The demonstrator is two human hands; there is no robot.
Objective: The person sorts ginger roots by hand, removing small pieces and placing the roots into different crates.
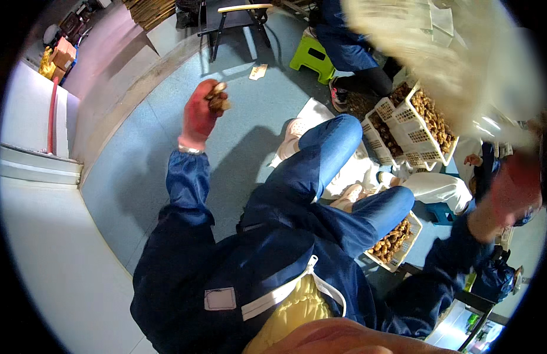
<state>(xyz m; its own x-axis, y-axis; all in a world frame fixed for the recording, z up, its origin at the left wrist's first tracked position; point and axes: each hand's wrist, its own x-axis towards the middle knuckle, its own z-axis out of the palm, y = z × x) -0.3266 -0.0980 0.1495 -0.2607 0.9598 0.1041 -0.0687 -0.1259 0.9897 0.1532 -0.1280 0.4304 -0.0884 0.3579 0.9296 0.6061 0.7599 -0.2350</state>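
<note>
My left hand (199,118), in a red glove, is raised over the blue floor with its fingers closed around small brown-and-cream pieces (217,98) that look like mushrooms. Far to the right, my right hand (512,189) is also red-gloved and raised, smeared by motion, so its fingers cannot be read. A large pale, blurred thing (421,53) fills the upper right just above it; its kind and whether my right hand holds it cannot be made out. By my knee, a white crate (416,241) contains more brown pieces (391,243).
White slatted crates (412,133) of brown pieces stand beyond my legs. A person in dark blue (344,41) is by a green stool (312,59); another, in white trousers (439,187), is at the right. A folding chair (238,23) stands at the back, near a paper scrap (258,72).
</note>
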